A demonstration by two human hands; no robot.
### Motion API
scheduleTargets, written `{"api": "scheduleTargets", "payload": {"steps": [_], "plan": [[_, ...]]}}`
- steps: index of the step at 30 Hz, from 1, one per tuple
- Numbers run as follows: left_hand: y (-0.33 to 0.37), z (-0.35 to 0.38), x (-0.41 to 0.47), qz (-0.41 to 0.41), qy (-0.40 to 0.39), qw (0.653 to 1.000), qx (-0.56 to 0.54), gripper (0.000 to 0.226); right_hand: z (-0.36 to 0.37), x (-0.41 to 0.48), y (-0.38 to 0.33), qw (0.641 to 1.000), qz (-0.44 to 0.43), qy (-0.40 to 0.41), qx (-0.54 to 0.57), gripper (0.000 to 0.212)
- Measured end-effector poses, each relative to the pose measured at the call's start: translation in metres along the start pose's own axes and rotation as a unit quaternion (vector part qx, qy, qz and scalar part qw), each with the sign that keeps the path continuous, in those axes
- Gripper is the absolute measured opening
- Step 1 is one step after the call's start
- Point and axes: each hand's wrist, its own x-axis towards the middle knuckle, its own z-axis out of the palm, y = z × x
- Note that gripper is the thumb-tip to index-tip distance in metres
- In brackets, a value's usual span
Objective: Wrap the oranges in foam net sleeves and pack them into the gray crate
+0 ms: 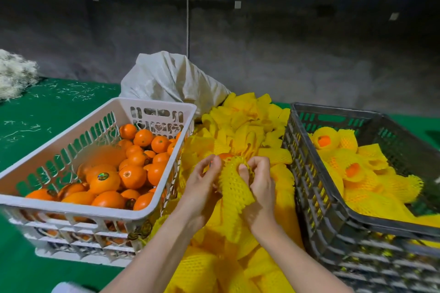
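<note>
Orange (225, 156) going into a sleeve (234, 188), held between two crates.
Left hand (202, 181) and right hand (259, 188) pinch the sleeve's mouth, fingers curled on the net; the orange shows at its top. White crate (71, 206), left: bare oranges (133, 173). Gray crate (309, 185), right: wrapped oranges (352, 169). Loose sleeves (245, 123) are piled between the crates.

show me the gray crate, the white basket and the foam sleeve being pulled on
gray crate (307, 173), head view, on its left side wall
white basket (71, 207), head view, on its near rim
foam sleeve (234, 188), head view, on its yellow netting, mid-length
</note>
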Motion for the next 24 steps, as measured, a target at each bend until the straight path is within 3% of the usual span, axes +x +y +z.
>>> {"api": "scheduleTargets", "payload": {"steps": [4, 9, 13, 16, 18, 20, 24], "plan": [[-0.003, 0.006, -0.003, 0.061, 0.029, 0.996, 0.063, 0.051, 0.006, -0.012, -0.003, 0.999, -0.036, 0.008, -0.024, 0.022], [-0.011, 0.008, -0.01, 0.007, -0.047, 0.999, -0.011, 0.064, 0.001, -0.002, -0.001, 1.0, 0.001, 0.027, -0.016, 0.026], [-0.008, 0.012, -0.007, 0.059, -0.009, 0.998, -0.003, 0.057, 0.001, 0.001, -0.001, 0.999, -0.018, 0.032, -0.005, 0.025], [-0.006, 0.013, -0.004, 0.005, 0.02, 1.0, -0.021, 0.065, -0.001, 0.002, 0.002, 0.998, -0.056, -0.001, 0.007, 0.027], [-0.002, 0.011, -0.003, -0.061, -0.021, 0.996, -0.067, 0.073, -0.004, 0.004, 0.005, 0.997, -0.072, -0.018, 0.005, 0.026], [-0.001, 0.008, -0.001, -0.081, -0.067, 0.988, -0.111, 0.069, -0.007, 0.01, 0.006, 0.998, -0.054, -0.022, 0.031, 0.028], [-0.002, 0.005, 0.0, -0.087, -0.066, 0.987, -0.122, 0.058, -0.014, 0.03, 0.003, 0.993, 0.025, -0.029, 0.113, 0.033]]}}
